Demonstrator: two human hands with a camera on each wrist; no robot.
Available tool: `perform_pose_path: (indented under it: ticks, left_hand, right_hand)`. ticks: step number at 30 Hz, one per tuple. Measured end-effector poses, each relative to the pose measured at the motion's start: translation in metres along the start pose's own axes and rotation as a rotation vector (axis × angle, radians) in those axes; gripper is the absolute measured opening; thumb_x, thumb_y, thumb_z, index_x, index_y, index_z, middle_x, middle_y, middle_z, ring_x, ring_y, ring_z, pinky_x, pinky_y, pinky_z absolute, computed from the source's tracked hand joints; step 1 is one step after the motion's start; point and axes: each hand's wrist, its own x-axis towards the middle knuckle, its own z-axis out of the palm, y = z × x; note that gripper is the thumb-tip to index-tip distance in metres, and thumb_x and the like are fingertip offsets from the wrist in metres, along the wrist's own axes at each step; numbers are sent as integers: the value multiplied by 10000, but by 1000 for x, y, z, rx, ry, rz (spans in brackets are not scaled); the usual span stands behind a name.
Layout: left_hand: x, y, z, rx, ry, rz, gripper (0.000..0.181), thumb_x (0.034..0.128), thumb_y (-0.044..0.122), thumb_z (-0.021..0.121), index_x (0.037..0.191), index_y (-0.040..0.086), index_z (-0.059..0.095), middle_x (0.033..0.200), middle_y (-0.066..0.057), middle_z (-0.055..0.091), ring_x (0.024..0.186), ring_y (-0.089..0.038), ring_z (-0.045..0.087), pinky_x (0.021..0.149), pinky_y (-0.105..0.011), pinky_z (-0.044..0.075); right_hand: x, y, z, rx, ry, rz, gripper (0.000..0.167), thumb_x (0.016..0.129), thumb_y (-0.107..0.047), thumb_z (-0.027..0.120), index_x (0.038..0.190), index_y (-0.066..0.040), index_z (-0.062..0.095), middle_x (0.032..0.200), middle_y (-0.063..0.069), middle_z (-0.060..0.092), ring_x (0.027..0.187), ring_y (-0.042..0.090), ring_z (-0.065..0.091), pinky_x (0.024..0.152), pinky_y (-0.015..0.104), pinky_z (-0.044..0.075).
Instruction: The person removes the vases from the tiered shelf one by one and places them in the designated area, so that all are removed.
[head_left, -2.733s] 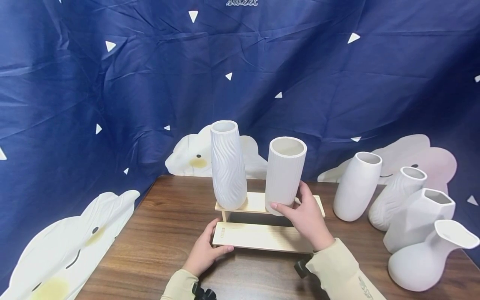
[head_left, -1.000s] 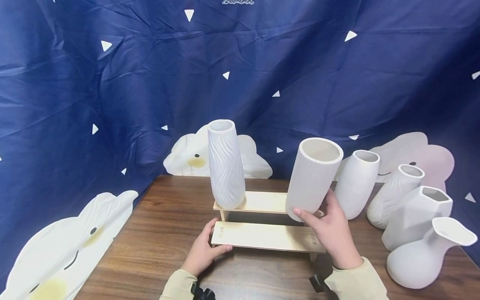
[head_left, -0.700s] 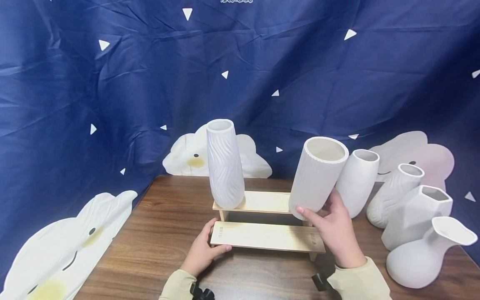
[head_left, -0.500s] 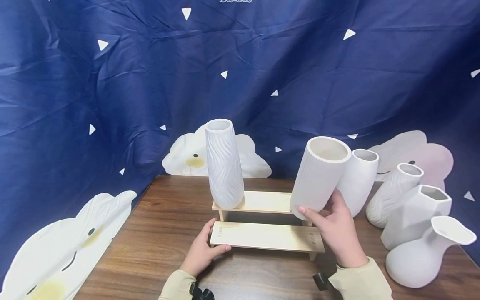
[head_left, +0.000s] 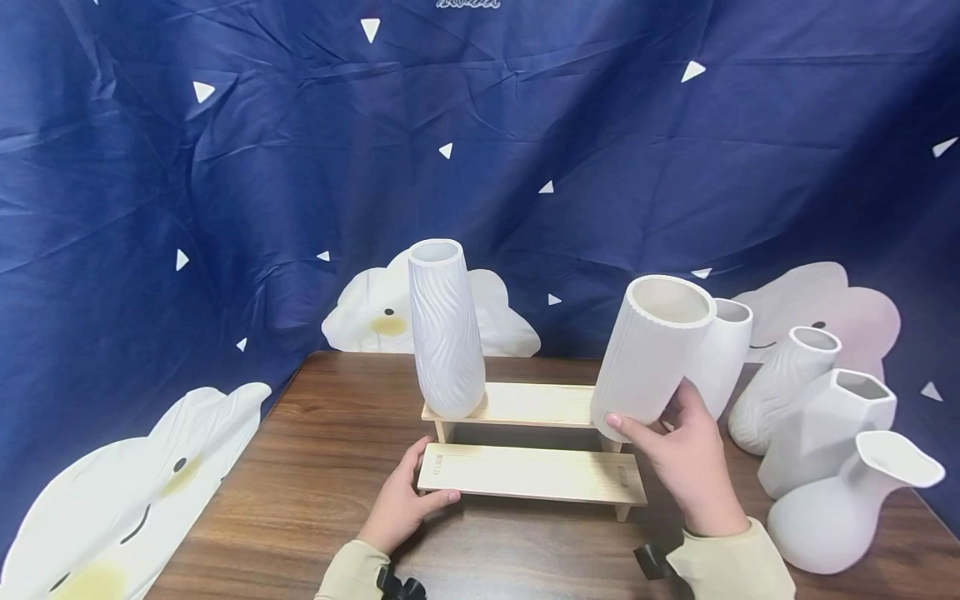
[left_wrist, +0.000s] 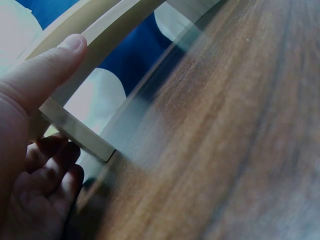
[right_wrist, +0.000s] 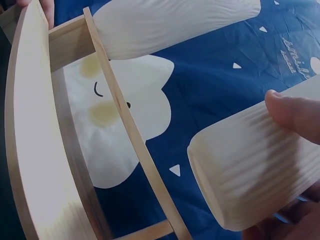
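In the head view my right hand (head_left: 693,467) grips a white ribbed cylindrical vase (head_left: 651,354) near its base, thumb in front. The vase leans to the right over the right end of the upper step. In the right wrist view its base (right_wrist: 210,185) is apart from the wooden stand (right_wrist: 37,130). My left hand (head_left: 401,504) holds the left end of the two-step stand (head_left: 532,473). The left wrist view shows the thumb on the board's edge and curled fingers by a leg (left_wrist: 82,132). A wavy-patterned vase (head_left: 447,333) stands upright on the upper step's left end.
On the right of the brown table (head_left: 277,500) stand a smooth vase (head_left: 723,354), partly hidden by the held one, a wavy vase (head_left: 783,392), a faceted vase (head_left: 821,437) and a round-bellied vase with flared mouth (head_left: 828,521). A blue printed curtain (head_left: 450,100) hangs behind.
My right hand has carried the ribbed vase rightward from over the upper step, and the vase has gone from nearly upright to tilted. My left hand keeps its hold on the stand.
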Motion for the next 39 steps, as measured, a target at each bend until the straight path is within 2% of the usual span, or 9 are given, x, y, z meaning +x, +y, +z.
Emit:
perform_pose_path:
  ticks: [7,14,21,31,39]
  left_hand:
    - [0,0,-1,42,-5,16,994,752,306,894,1521,27,329,1290,-70,648,1163,-222,621,1054,-470,427]
    - [-1,1,-1,-1,-1,-3,971,752,215,898,1523,36,337,1296,-75,644,1149,-201,622,1028,-381,443]
    - [-2,4,-1,-33,8,-1,965,748,184,899,1524,46,342,1295,-71,644,1147,-200,620,1027,-396,441]
    - [-1,3,0,-20,6,4,963,747,195,900,1520,42,346,1299,-74,643,1157,-201,618,1040,-410,434]
    - [0,3,1,-18,19,-4,956,744,166,899,1517,40,351,1302,-73,640,1164,-207,615,1050,-422,426]
  right_hand:
    - [1,3,-6,-43,49,5,742,801,-131,862,1419,-80,455,1269,61,602,1084,12,582,860,151,481]
    - [3,8,-13,-95,99,19,747,791,-144,870,1402,-44,453,1271,82,591,1076,-21,546,885,145,404]
    - [5,10,-18,-102,99,24,756,803,-160,862,1421,-55,440,1295,94,574,1071,-9,545,862,153,418]
    - [7,12,-23,-84,104,41,791,782,-90,865,1432,-29,418,1286,62,556,1046,-25,546,850,113,413]
    - [9,17,-26,-115,107,72,806,782,-113,868,1447,-45,418,1304,91,564,1016,-45,530,827,130,410]
